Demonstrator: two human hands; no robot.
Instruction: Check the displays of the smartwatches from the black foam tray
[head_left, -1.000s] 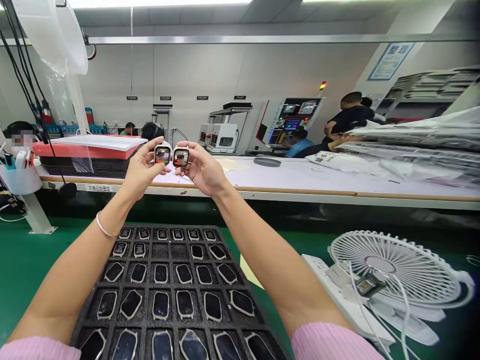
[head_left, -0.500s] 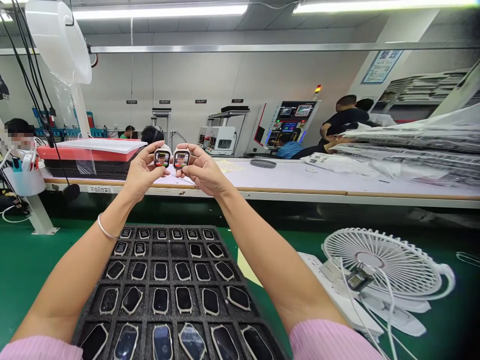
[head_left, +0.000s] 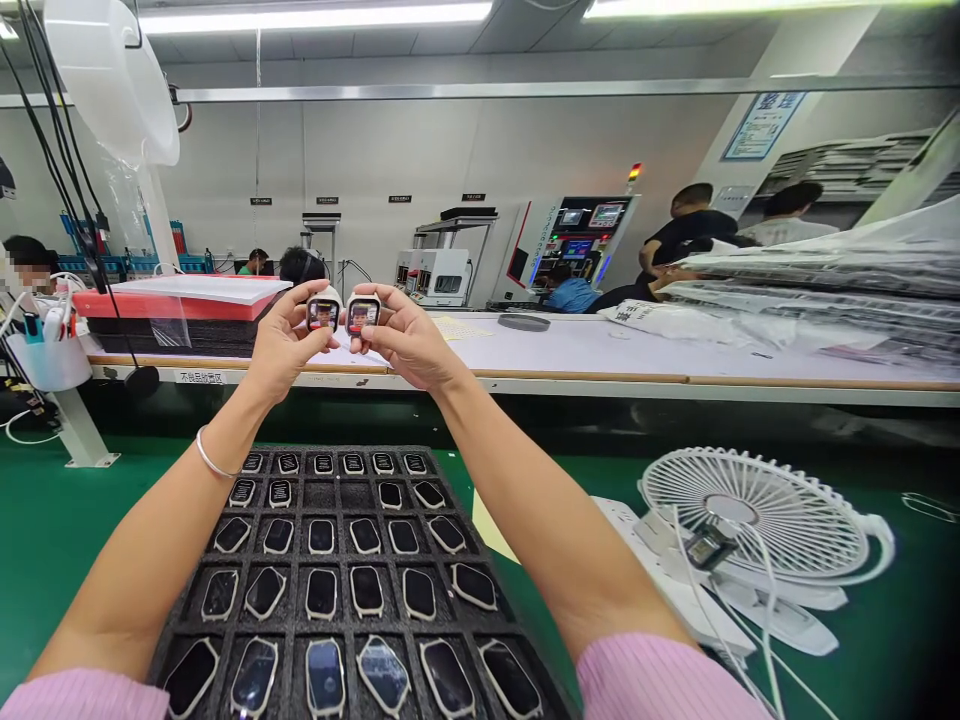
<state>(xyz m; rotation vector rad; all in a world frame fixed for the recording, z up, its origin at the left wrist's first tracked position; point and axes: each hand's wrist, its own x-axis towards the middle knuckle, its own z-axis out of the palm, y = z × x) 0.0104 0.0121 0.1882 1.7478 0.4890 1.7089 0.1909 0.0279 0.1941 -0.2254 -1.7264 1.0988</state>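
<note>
My left hand (head_left: 283, 342) holds a smartwatch case (head_left: 323, 312) upright by its edges, with the lit screen facing me. Close beside it, my right hand (head_left: 405, 340) grips a second smartwatch case (head_left: 363, 314), its screen also lit with a coloured picture. My right thumb lies over the lower part of that screen. Neither watch has a strap that I can see. Below my forearms lies a black foam tray (head_left: 341, 497) with rows of watch cases in square pockets. Two pockets in its second row from the back hold nothing. A few watches at the back show white text.
A white fan (head_left: 750, 515) with cables lies at the right on the green bench (head_left: 45, 560). Ahead runs a white shelf (head_left: 570, 352) bearing red and black trays (head_left: 180, 310) and stacked plastic-wrapped sheets (head_left: 810, 290). Several people sit or stand beyond it.
Both watch screens show a different picture. My right thumb now sits on its watch's screen. A further person's head and back have come into view at the far right.
</note>
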